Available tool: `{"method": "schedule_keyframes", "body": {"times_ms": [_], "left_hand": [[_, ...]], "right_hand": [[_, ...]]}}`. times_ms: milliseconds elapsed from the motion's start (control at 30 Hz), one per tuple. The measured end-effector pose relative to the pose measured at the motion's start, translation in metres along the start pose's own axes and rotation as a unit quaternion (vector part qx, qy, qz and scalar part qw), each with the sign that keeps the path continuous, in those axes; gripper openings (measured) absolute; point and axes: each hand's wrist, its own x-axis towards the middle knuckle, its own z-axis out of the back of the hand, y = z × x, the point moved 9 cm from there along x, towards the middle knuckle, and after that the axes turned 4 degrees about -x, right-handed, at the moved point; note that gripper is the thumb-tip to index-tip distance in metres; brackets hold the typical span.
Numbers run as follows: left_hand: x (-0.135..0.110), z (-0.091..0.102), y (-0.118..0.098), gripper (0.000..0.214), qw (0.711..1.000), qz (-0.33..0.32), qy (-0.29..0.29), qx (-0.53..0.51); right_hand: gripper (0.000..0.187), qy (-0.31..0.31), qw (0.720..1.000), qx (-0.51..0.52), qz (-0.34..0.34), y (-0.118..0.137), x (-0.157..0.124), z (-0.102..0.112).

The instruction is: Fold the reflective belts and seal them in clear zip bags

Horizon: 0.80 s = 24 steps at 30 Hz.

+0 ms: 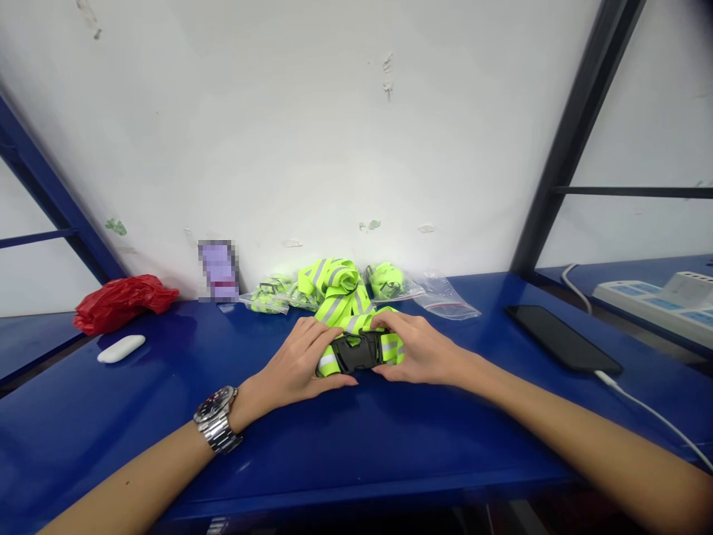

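A black plastic side-release buckle (356, 351) sits at the middle of the blue table, joined to a fluorescent yellow reflective strap (341, 293) with grey stripes. My left hand (304, 357) grips the buckle's left side and the strap around it. My right hand (417, 345) presses on its right side, fingers over the yellow webbing. The two hands nearly meet at the buckle. Part of the strap is hidden under my fingers.
Small bagged yellow items (270, 296) and a clear zip bag (445, 297) lie against the white wall. To the left are a red plastic bag (122, 303) and a white case (121, 348). A black phone (562, 338) on a white cable and a power strip (651, 305) are at right.
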Motion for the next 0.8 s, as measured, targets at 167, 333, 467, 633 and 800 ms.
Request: {"method": "schedule_keyframes", "body": {"times_ms": [167,333,467,633,800], "left_hand": [[0.004,0.018,-0.016,0.056,0.992,-0.016,-0.088,0.095],[0.013,-0.007,-0.076,0.021,0.983,-0.178,0.03,0.023],[0.02,-0.03,-0.062,0.02,0.992,-0.074,0.103,0.013],[0.011,-0.027,-0.008,0.022,0.991,0.12,0.051,0.032],[0.003,-0.02,0.015,0.029,0.97,0.23,-0.008,-0.08]], "right_hand": [[0.046,-0.037,0.998,0.034,-0.037,-0.009,0.004,0.009],[0.047,-0.059,0.982,0.146,-0.108,-0.022,0.003,0.009],[0.048,-0.057,0.964,0.216,-0.142,-0.027,0.002,0.012],[0.05,-0.054,0.972,0.194,-0.117,-0.028,0.003,0.021],[0.05,-0.028,0.984,0.149,-0.089,-0.024,0.003,0.019]]}}
